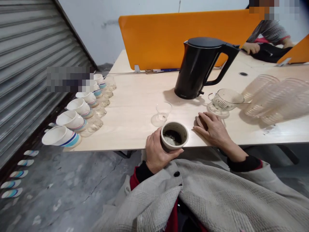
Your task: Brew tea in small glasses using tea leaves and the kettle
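My left hand (156, 151) is wrapped round a stoneware cup (185, 135) at the table's front edge. Dark wet leaves, like tea leaves, lie inside it. To the right, my right hand (213, 130) rests on the table with its fingers closed over a small brown, round-edged lid (201, 122), mostly hidden by the fingers. A small clear plastic cup (164, 111) stands just behind the stoneware cup. Beyond my right hand is a ribbed glass cup (228, 98) with a strainer handle across its rim and dark bits inside.
A black electric kettle (199, 69) stands at the back before an orange divider (154, 42). Stacked clear plastic cups (272, 96) lie at the right. White striped paper cups (70, 119) and small clear cups (96, 120) line the left edge. Another person's hand (251, 48) shows behind.
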Demonstrator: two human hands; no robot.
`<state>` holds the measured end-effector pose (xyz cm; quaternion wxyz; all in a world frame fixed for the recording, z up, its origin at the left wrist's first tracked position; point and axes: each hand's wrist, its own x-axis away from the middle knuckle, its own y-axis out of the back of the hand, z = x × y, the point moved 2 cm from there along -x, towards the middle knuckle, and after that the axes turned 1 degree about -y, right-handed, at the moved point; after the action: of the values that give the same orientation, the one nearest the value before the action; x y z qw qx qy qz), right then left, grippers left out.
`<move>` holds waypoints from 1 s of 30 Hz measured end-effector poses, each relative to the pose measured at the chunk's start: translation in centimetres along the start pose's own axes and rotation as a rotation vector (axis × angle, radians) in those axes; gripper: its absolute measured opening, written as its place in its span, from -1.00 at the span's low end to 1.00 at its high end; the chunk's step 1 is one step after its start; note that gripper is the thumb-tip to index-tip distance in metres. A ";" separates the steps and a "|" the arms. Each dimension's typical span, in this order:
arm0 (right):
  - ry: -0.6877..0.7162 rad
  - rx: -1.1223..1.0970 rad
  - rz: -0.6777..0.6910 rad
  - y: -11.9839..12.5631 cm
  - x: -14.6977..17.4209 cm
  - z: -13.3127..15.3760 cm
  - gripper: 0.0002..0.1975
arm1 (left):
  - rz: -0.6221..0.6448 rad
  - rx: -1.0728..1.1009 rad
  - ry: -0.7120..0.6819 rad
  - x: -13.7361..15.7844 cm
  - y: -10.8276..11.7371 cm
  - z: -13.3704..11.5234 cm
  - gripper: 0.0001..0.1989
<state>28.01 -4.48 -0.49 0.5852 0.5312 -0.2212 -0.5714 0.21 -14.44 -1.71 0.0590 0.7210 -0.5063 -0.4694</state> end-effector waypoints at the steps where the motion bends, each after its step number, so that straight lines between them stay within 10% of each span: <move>1: 0.001 -0.042 -0.025 0.4 0.0 0.5 -0.31 | 0.003 -0.001 0.007 0.0 0.0 0.0 0.05; 7: 0.356 -0.362 0.043 3.5 -0.8 8.2 -0.12 | 0.015 0.002 0.022 -0.3 -0.2 -0.1 0.01; 13: 0.557 -0.094 0.131 3.7 -2.1 14.3 0.06 | -0.006 -0.067 0.026 0.2 -1.3 0.6 -0.01; 30: 0.600 -0.024 0.219 2.8 -1.5 15.5 -0.26 | 0.082 0.013 0.064 0.0 -1.7 1.0 0.04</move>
<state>15.40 -9.41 7.72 0.6887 0.6420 -0.0877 -0.3253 0.63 -13.27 -3.18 0.0897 0.7148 -0.5362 -0.4399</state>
